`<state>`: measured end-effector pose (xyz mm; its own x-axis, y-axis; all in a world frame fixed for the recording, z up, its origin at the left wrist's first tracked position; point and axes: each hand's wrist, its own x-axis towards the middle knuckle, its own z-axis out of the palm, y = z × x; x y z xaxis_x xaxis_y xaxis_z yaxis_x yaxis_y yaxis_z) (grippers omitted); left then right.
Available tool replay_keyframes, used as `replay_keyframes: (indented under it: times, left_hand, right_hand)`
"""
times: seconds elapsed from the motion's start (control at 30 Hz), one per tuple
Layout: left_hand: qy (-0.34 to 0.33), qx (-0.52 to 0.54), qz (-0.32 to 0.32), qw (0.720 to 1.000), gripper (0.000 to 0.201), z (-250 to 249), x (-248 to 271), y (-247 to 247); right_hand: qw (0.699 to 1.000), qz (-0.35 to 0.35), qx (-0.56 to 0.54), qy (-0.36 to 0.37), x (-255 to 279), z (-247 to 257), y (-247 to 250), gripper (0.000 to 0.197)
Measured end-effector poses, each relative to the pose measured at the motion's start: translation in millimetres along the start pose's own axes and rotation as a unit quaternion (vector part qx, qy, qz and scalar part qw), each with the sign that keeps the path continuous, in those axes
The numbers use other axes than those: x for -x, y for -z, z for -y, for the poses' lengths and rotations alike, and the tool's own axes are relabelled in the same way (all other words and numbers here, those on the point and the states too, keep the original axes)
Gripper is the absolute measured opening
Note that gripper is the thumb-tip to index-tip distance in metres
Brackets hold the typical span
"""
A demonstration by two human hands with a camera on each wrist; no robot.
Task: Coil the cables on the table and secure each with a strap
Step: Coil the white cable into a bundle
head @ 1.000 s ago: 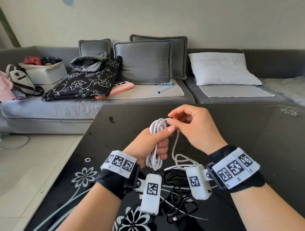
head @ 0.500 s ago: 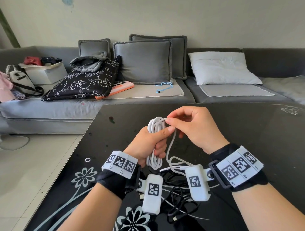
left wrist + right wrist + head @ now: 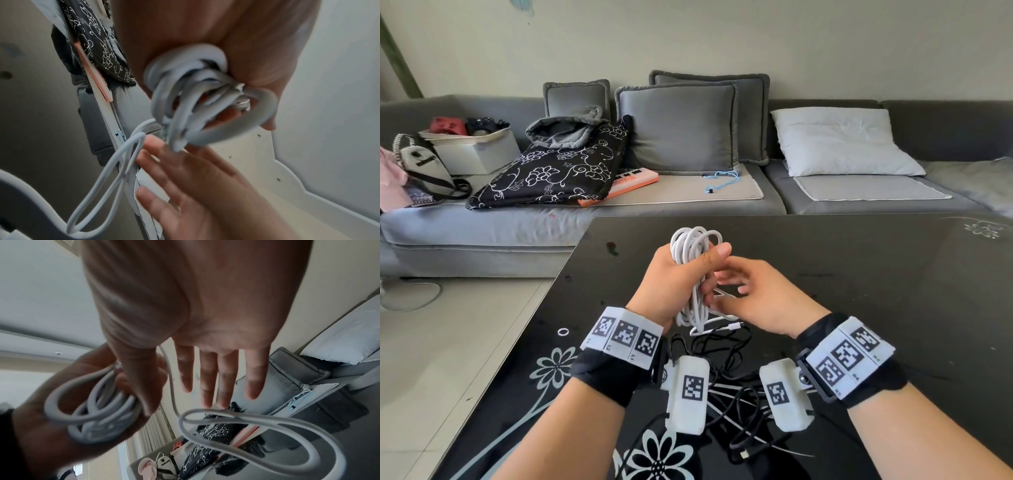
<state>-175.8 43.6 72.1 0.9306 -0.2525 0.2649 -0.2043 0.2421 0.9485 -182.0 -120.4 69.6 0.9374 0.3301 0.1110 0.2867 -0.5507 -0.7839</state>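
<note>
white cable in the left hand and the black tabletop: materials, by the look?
White round cable gripped by the left hand: looks like matte rubbery plastic jacket; it bends into tight loops and shows no glare. Black tabletop: probably glossy glass or lacquer; it mirrors the room, with white flowers printed on it.

The head view was evenly lit by soft daylight, sharp through most of the frame; the glossy black table (image 3: 859, 274) threw back a pale sheen toward its far edge; straight lines bowed near the borders. The left wrist view was dimmer, darkening toward its left edge, and the white cable (image 3: 185, 97) sat too close, blurred; in the right wrist view the right hand (image 3: 195, 313) was smeared and soft; the ceiling behind was bright.
</note>
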Motion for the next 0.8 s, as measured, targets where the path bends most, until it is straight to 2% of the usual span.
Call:
replay_keyframes:
  times: [0.1,0.17,0.27,0.4,0.5,0.57,0.67,0.8]
  left_hand:
    - [0.008,0.01,-0.008,1.0,0.033,-1.8,-0.4,0.8]
    - [0.01,0.022,-0.001,1.0,0.04,-2.1,-1.5,2.8]
    - [0.023,0.049,-0.001,0.999,0.04,-1.4,-3.3,7.3]
    - [0.021,0.098,-0.069,0.993,0.027,-1.8,-5.5,10.2]
    - [0.016,0.155,-0.111,0.982,0.018,-2.2,-7.7,13.5]
    - [0.026,0.222,-0.116,0.968,0.019,-1.7,-9.1,16.1]
    - [0.052,0.277,-0.097,0.955,0.023,-3.2,-8.7,15.1]
    - [0.068,0.303,-0.126,0.942,0.029,-4.6,-9.3,12.5]
  right_hand:
    - [0.999,0.05,-0.012,0.007,1.8,-2.9,-7.9,0.031]
    - [0.999,0.047,0.014,0.006,1.1,-4.6,-10.5,0.032]
    - [0.998,0.033,0.056,-0.006,2.6,-0.7,-9.4,0.022]
    - [1.0,0.022,0.004,0.007,5.9,4.3,-4.4,0.016]
    - [0.999,-0.02,-0.033,0.021,5.9,5.3,1.3,0.012]
    - [0.996,-0.04,-0.071,0.037,6.2,7.0,3.8,0.009]
    - [0.996,-0.021,-0.076,0.049,6.3,10.0,1.9,0.009]
    - [0.997,-0.006,-0.049,0.055,6.5,10.2,-2.3,0.008]
